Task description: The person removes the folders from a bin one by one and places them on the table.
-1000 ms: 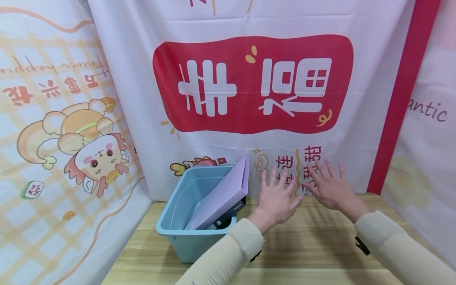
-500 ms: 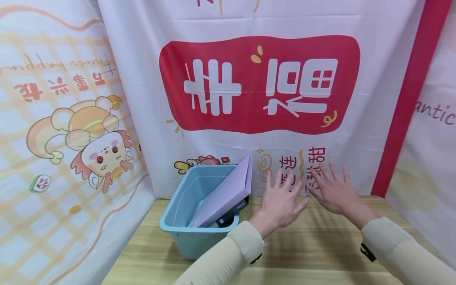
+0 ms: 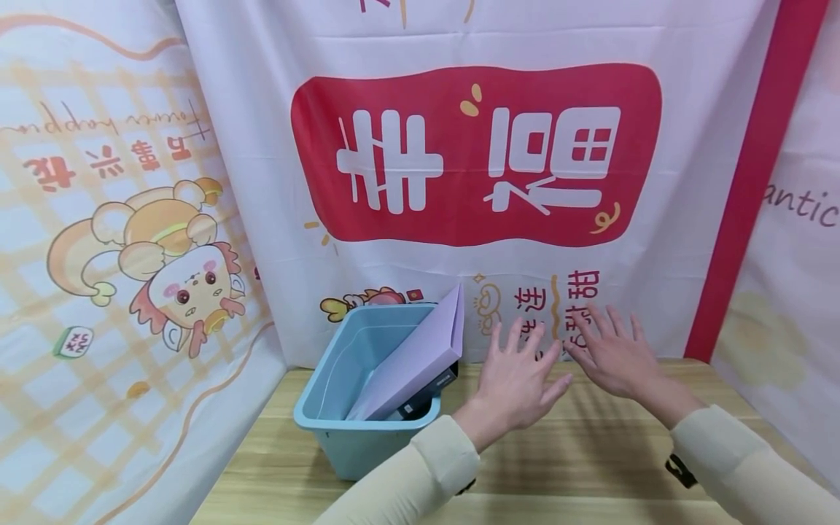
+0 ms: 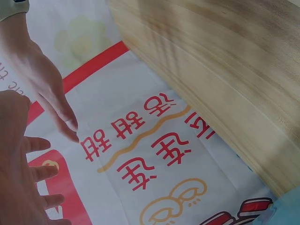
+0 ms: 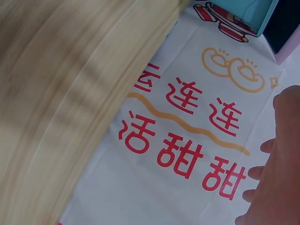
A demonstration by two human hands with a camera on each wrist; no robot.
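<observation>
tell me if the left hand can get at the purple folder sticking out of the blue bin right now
Probably yes. The left hand is open, holds nothing, and hovers just right of the purple folder, whose upper corner leans out over the rim of the blue bin. Nothing lies between them above the wooden table.

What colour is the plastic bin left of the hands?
Light blue plastic bin, clearest in the head view.

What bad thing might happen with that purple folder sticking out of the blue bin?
The purple folder leans tilted over the rim of the blue bin, so a bump might tip it out onto the wooden table. Both the left hand and right hand hover open and hold nothing; the left is close enough that a sideways swing might knock the folder.
</observation>
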